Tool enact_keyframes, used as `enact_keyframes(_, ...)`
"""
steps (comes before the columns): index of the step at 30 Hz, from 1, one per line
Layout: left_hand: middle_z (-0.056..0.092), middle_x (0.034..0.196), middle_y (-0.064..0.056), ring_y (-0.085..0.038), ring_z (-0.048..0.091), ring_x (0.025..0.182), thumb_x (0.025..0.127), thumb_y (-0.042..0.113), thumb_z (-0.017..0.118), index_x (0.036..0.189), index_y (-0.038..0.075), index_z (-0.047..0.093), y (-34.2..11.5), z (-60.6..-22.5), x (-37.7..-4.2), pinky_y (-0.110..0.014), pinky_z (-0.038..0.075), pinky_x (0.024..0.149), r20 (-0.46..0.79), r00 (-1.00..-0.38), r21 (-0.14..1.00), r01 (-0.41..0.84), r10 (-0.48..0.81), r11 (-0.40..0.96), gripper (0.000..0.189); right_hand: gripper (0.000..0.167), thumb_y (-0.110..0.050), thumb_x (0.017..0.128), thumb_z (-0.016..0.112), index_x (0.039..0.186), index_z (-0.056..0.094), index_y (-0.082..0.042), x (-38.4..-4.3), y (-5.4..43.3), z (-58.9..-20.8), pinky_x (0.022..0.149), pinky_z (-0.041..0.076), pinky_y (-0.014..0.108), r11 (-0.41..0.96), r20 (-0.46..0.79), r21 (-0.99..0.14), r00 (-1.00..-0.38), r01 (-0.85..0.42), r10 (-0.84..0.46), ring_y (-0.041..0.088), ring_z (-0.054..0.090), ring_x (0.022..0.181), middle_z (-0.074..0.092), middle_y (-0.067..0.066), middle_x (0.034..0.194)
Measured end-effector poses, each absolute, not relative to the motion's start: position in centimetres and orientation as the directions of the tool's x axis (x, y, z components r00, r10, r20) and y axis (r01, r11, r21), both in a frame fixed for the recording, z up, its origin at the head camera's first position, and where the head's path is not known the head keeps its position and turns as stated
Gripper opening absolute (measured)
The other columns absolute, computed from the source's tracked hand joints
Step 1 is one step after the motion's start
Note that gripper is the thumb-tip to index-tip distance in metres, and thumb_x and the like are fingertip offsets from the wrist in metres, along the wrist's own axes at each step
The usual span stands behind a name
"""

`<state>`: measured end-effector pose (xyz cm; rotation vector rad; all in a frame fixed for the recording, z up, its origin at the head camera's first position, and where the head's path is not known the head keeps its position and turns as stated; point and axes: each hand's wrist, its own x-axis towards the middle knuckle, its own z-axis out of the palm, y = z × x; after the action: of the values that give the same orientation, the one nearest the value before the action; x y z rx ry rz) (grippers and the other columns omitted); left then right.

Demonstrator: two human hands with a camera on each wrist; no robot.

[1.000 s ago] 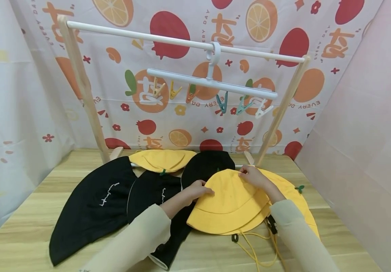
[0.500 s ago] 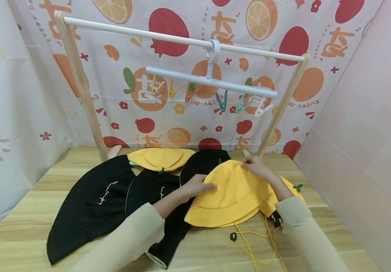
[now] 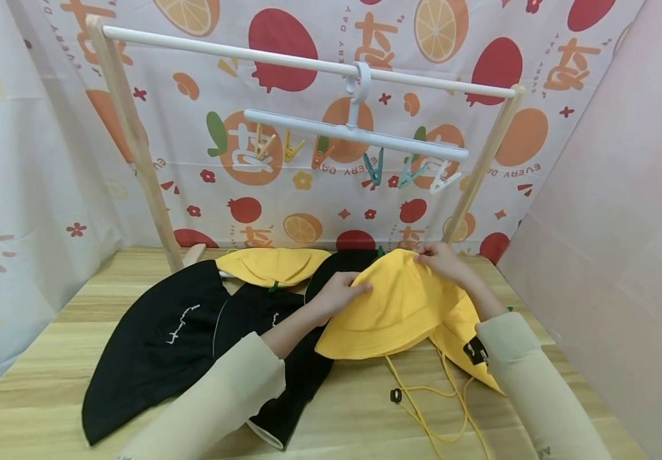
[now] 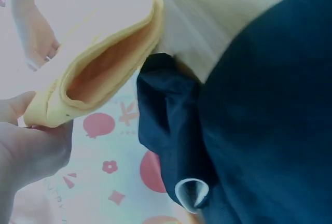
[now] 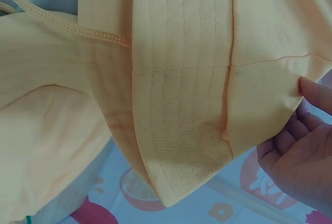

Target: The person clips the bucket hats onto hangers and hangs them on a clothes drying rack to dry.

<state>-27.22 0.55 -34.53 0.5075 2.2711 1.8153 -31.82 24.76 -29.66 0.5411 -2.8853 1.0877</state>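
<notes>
Both hands hold up a yellow bucket hat (image 3: pixel 391 306), its crown upward and its brim toward me. My left hand (image 3: pixel 339 295) pinches the crown's left side, thumb in front; in the left wrist view the hat's opening shows between its two brim edges. With thumb and fingers, my right hand (image 3: pixel 441 260) pinches the crown's upper right, as the right wrist view also shows. Yellow cords (image 3: pixel 423 415) with a black toggle (image 3: pixel 396 395) hang from the hat onto the table. Partly under it, to the right, lies another yellow hat (image 3: pixel 469 338).
Black hats (image 3: pixel 147 345) with white stitched script lie on the left of the wooden table (image 3: pixel 32 390). A third yellow hat (image 3: pixel 273 265) lies at the back. Behind stands a rack (image 3: pixel 193 45) bearing a white hanger (image 3: pixel 331 131) with several coloured clips (image 3: pixel 374 167).
Both hands have raised the yellow hat up and away from me, off the hat to its right. Its cords now trail further below the brim.
</notes>
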Motion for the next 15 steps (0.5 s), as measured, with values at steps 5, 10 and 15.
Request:
enact_keyframes(5, 0.063, 0.084, -0.007, -0.013, 0.059, 0.069, 0.091, 0.019, 0.059, 0.106, -0.004, 0.063, 1.0, -33.8, -27.5, -0.029, 0.049, 0.061, 0.065, -0.928, 0.974, 0.139, 0.367, 0.179, 0.027, 0.018, -0.009, 0.093, 0.051, 0.094, 0.059, 0.007, -32.1, 24.5, -28.4, 0.068, 0.036, 0.030, 0.714, 0.109, -0.631, -0.946, -0.304, -0.306, 0.020, 0.044, 0.075, 0.054, 0.013, 0.088)
enact_keyframes(10, 0.063, 0.075, -0.006, -0.011, 0.057, 0.063, 0.090, 0.021, 0.059, 0.095, -0.004, 0.064, 1.4, -33.4, -27.5, -0.026, 0.048, 0.056, 0.053, -0.941, 0.974, 0.123, 0.335, 0.191, 0.026, 0.019, -0.010, 0.094, 0.050, 0.092, 0.058, 0.007, -32.3, 24.1, -27.6, 0.066, 0.036, 0.030, 0.708, 0.100, -0.638, -0.944, -0.303, -0.313, 0.020, 0.043, 0.074, 0.052, 0.013, 0.086)
enact_keyframes(15, 0.061, 0.075, -0.005, -0.011, 0.055, 0.063, 0.093, 0.021, 0.055, 0.101, -0.002, 0.064, 1.9, -32.7, -27.7, -0.024, 0.044, 0.056, 0.113, -0.947, 0.956, 0.186, 0.302, 0.225, 0.026, 0.021, -0.010, 0.093, 0.050, 0.096, 0.061, 0.007, -32.5, 23.9, -27.1, 0.068, 0.038, 0.030, 0.735, 0.137, -0.604, -0.948, -0.309, -0.286, 0.023, 0.047, 0.079, 0.057, 0.015, 0.092)
